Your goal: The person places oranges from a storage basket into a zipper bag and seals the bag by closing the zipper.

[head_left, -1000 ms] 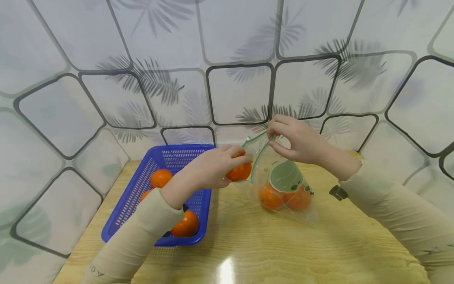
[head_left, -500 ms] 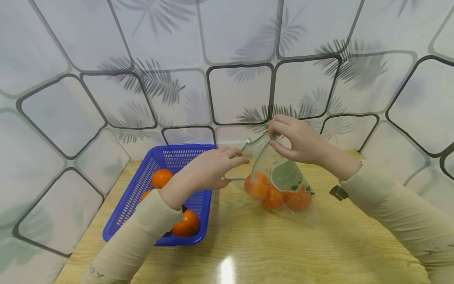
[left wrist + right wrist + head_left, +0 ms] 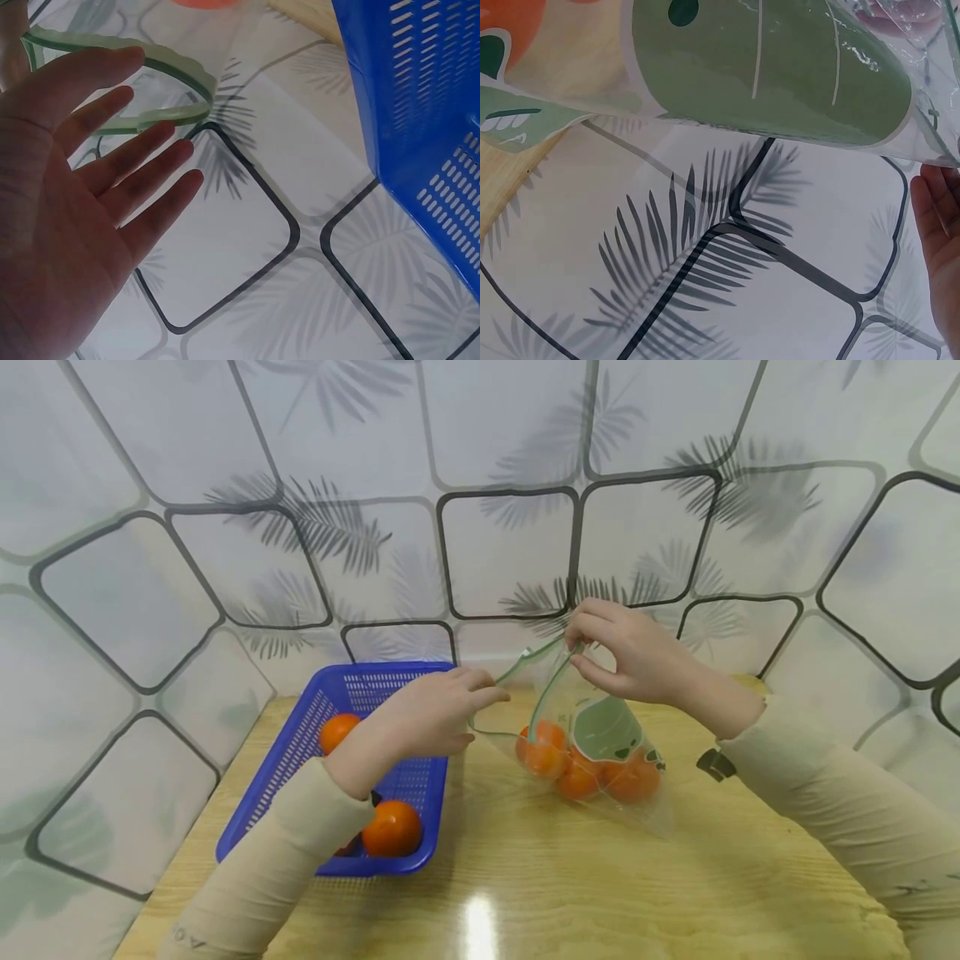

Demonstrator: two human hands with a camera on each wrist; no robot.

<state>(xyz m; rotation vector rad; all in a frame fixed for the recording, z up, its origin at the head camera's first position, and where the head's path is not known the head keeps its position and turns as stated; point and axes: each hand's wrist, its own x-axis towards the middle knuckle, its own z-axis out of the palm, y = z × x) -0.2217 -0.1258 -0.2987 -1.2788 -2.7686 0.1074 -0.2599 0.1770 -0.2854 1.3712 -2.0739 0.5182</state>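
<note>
My right hand (image 3: 626,652) pinches the green-edged rim of a clear zip bag (image 3: 607,731) with a green printed patch. Several oranges (image 3: 630,779) lie inside the bag, seen through the plastic. The bag's mouth gapes toward the left. My left hand (image 3: 431,714) is at that mouth, its fingers spread and nothing held; the left wrist view shows its bare palm (image 3: 67,225) beside the green rim (image 3: 172,64). In the right wrist view, fingers (image 3: 937,217) are at the bag's edge, partly out of frame.
A blue perforated basket (image 3: 431,827) stands on the wooden table (image 3: 570,893) at left, under my left forearm. It holds oranges (image 3: 392,828), some hidden by the sleeve. A patterned wall covering (image 3: 510,560) rises behind the table. A small dark object (image 3: 716,767) is by the right sleeve.
My left hand let go of an orange, which now lies in the bag with the others. That hand has then drawn back slightly left. My right hand still pinches the rim.
</note>
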